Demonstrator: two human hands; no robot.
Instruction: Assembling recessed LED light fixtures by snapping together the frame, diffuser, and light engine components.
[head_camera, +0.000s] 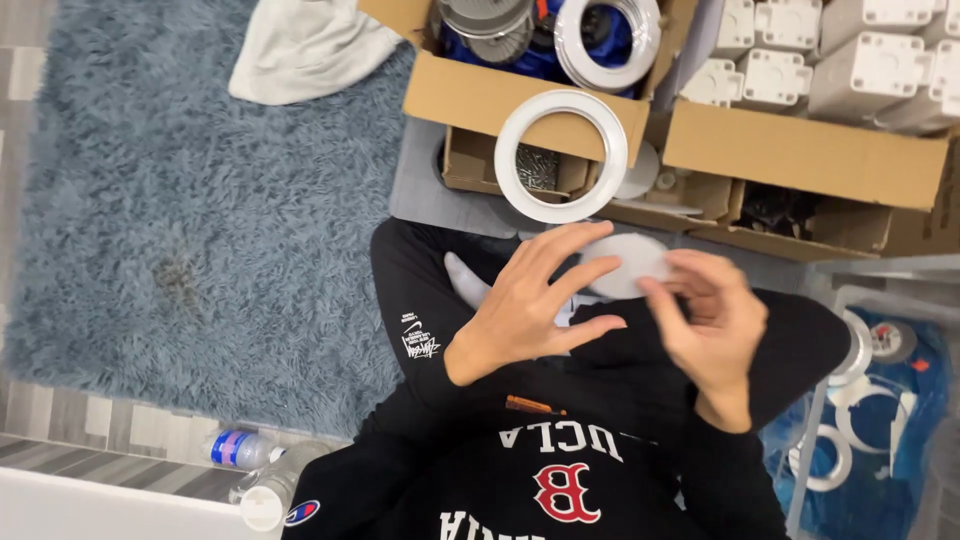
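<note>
Open rug (200, 200) lies free to the left; cardboard boxes (800, 150) and a white ring (560, 155) block ahead.

light: even, bright indoor | shadows: soft | blur: slight on hands

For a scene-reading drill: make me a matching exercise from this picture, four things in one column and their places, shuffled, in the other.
Things:
1. white ring
2. flat white disc
3. plastic bottle
4. white cloth

Places:
A. on the floor at the lower left, past the edge of the blue rug
B. between the fingertips of the left hand and the right hand
C. leaning against the front flap of a cardboard box
D. at the top edge of the rug

Pairs: 1-C, 2-B, 3-A, 4-D
</note>
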